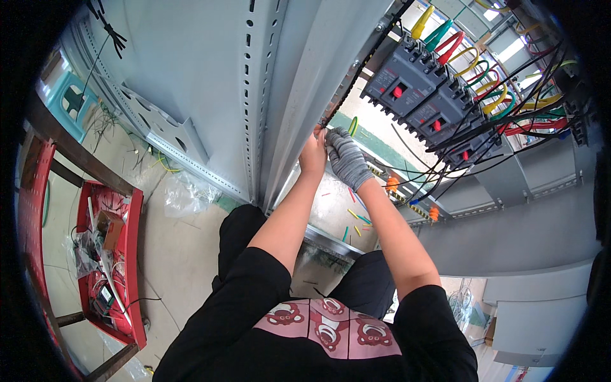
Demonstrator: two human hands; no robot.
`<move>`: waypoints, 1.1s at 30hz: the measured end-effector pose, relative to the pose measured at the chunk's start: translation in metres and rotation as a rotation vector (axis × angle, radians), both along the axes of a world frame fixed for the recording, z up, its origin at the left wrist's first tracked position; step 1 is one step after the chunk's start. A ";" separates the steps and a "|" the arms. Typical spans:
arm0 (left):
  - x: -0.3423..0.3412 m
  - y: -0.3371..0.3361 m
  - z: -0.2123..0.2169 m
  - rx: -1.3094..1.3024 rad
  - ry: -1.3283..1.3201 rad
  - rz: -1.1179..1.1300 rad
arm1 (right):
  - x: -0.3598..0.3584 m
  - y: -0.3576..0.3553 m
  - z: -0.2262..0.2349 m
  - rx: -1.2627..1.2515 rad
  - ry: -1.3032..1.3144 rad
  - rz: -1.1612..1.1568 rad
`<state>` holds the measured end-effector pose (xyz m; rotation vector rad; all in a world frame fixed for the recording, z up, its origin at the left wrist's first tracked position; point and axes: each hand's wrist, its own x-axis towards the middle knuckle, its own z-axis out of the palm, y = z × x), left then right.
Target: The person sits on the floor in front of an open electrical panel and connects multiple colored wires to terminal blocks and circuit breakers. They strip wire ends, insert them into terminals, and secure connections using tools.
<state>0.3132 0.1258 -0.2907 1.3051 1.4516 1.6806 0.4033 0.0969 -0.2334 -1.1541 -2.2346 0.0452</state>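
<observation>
My left hand (312, 155), bare, is raised to the inner edge of a grey metal cabinet post (312, 70). Its fingertips are closed where a black cable bundle (361, 67) runs down along the post. Close beside it, my right hand (347, 159) wears a grey knit glove, its fingers curled in toward the same spot. Whatever the two hands pinch between them is too small and too covered to make out. A yellow-green wire loop (354, 125) stands just right of the gloved fingers.
Dark circuit breakers (407, 79) with coloured wires hang at the upper right, loose black wires trailing below. Orange insulators (393, 184) sit right of my forearm. Cut sleeve pieces (357, 231) lie on the cabinet bottom. At left stand a red cart tray (135, 254) and a blue stool (67, 95).
</observation>
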 end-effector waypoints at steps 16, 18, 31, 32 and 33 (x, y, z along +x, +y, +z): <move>-0.006 0.005 -0.008 0.063 0.315 -0.009 | -0.020 0.049 -0.004 -0.459 0.616 -0.538; -0.007 0.002 0.000 0.032 0.234 -0.084 | -0.021 0.053 0.002 -0.339 0.474 -0.606; -0.004 0.016 -0.010 0.072 0.326 0.007 | -0.035 0.047 0.011 -0.202 0.112 -0.633; -0.004 0.016 -0.009 0.042 0.357 0.009 | -0.031 0.048 0.006 -0.211 0.119 -0.612; -0.005 0.018 -0.008 0.017 0.388 0.013 | -0.030 0.049 0.007 -0.154 0.105 -0.588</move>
